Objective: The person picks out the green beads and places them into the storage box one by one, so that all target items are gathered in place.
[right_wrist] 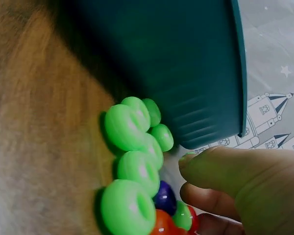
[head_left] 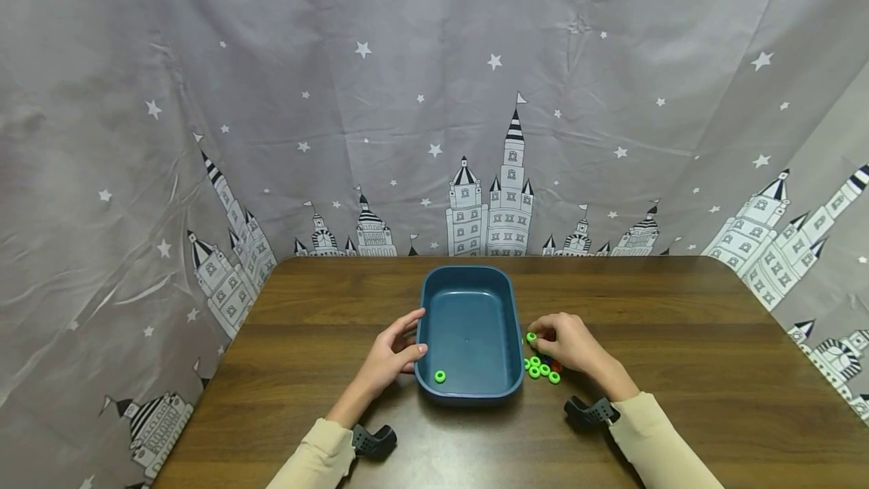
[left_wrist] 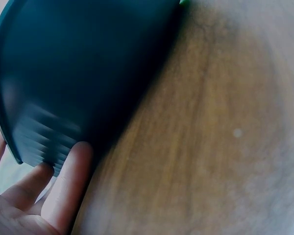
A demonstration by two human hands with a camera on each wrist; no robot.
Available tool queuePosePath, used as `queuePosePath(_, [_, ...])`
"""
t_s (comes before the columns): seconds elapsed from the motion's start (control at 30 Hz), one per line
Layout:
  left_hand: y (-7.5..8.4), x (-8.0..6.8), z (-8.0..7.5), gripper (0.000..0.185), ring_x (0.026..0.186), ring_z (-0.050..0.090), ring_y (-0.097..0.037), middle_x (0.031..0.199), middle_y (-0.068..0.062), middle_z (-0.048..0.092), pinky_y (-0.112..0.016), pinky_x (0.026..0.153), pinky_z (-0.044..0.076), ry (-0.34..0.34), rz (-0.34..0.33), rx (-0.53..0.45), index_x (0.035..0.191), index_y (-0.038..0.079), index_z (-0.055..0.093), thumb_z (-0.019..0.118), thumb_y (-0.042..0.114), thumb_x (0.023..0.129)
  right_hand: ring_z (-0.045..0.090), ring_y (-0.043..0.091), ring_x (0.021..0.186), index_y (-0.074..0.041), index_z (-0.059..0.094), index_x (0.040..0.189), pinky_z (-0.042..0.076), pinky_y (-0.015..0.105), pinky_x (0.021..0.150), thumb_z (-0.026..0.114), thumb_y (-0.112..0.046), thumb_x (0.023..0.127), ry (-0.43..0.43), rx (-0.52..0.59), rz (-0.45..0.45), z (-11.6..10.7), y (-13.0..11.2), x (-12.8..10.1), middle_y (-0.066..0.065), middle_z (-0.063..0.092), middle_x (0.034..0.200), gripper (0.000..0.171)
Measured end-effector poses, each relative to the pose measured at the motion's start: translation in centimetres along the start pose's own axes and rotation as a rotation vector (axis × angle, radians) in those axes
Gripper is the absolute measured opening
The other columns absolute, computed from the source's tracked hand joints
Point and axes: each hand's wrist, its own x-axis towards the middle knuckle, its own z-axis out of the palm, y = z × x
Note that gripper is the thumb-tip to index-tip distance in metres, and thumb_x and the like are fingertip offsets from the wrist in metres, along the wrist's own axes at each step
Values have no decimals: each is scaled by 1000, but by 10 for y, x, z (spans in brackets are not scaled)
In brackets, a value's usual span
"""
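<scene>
Grey fabric printed with white stars and striped castle towers hung behind a dark wooden table, draped along both sides as well. At the left, a person's left hand, in a cream sleeve, rested against the outer left wall of a deep blue rectangular plastic tray, the fingers fairly straight and the thumb touching the rim; the left wrist view showed those fingers lying along the tray's ribbed wall where it met the tabletop, gripping nothing. Inside the tray, near its front left corner, lay a single bright green plastic ring. Just beside the tray's right wall sat a small cluster of green plastic rings, touching one another, with a purple bead and a red bead among them in the right wrist view. Over that cluster was the right hand, its fingers curled and its fingertips pinching one green ring close to the tray's rim. Black wrist mounts showed at both cuffs near the table's front edge.
</scene>
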Motion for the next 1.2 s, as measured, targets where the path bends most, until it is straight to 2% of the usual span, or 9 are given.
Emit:
queuePosePath(0.27, [-1,1,0,65,130,56,-49,156,-35,38,-37,76,64,8,-3,5,155,7,39,64,9,96,60,6,73,-3,77,99,52,24,65,72,-5,84,0,11,39,-10,-7,6,0,73,82,16])
queuePosePath(0.5, [-1,0,1,65,131,55,-50,156,-34,38,-36,76,64,13,-10,1,156,7,39,64,10,96,61,6,70,-4,78,97,53,21,63,72,-6,85,64,54,14,-20,-20,16,1,73,80,13])
queuePosePath(0.7, [1,-1,1,66,132,54,-51,156,-35,37,-34,76,63,5,-7,-5,156,6,38,64,9,96,63,7,73,-4,78,98,55,22,64,73,-4,86,91,73,-25,-24,-33,23,4,75,85,12])
queuePosePath(1.0, [1,0,1,67,131,54,-51,156,-36,37,-33,74,63,-3,7,-11,156,4,36,63,8,96,68,14,78,-1,78,101,58,25,68,74,-4,86,76,103,-90,-18,-57,31,6,76,89,16])
queuePosePath(1.2, [1,-1,0,66,132,53,-53,156,-36,36,-35,76,63,-3,5,-6,156,5,37,63,9,96,70,17,83,-1,78,105,60,29,72,74,-8,88,23,95,-122,-9,-76,36,8,77,95,19])
